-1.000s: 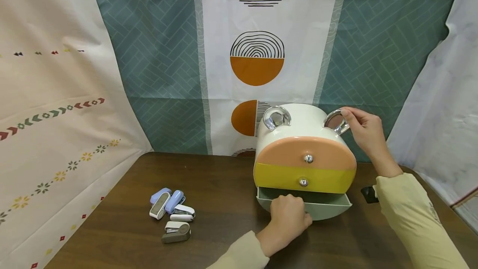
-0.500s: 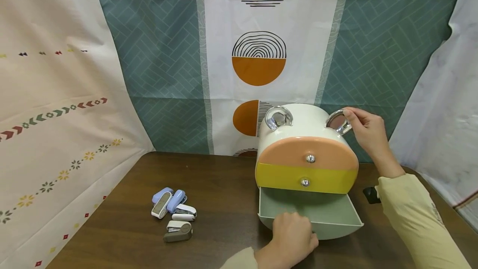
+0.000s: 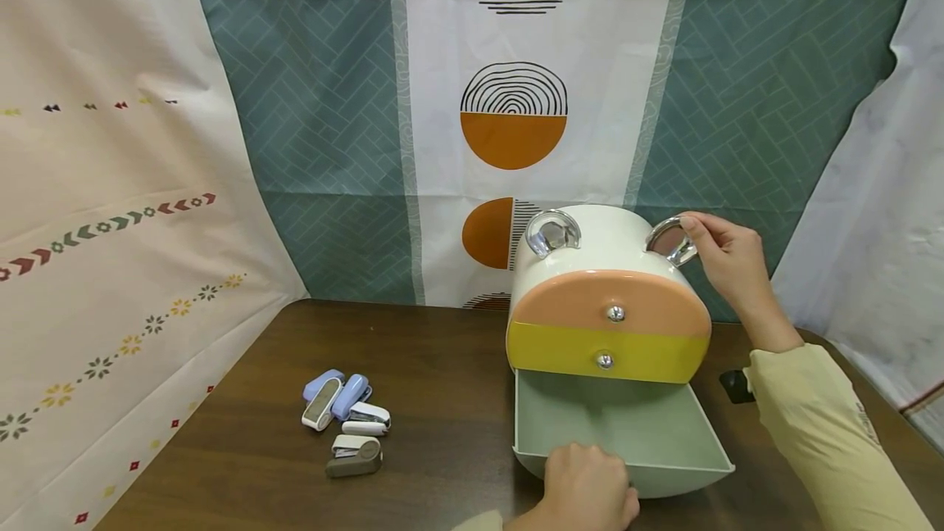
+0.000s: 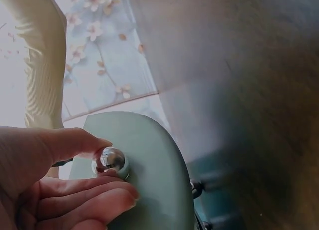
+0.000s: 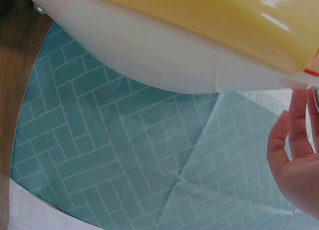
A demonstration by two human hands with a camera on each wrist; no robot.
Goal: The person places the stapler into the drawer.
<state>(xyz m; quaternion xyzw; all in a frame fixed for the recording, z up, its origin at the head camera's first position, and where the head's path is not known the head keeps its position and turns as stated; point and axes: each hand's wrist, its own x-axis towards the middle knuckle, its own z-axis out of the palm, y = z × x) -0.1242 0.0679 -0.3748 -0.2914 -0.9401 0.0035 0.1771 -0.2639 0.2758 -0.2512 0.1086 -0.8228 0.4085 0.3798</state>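
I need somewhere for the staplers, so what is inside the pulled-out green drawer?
The green drawer shows only a bare floor; the yellow drawer hides its back part.

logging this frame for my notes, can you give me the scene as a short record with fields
left hand: left hand pinches the metal knob of the green drawer between thumb and fingers
right hand: right hand holds the right chrome ear on top of the drawer box
green drawer: bottom one, pulled out, nothing visible inside
upper drawers: peach drawer and yellow drawer closed
nearby: small staplers clustered on the wooden table, left of the box
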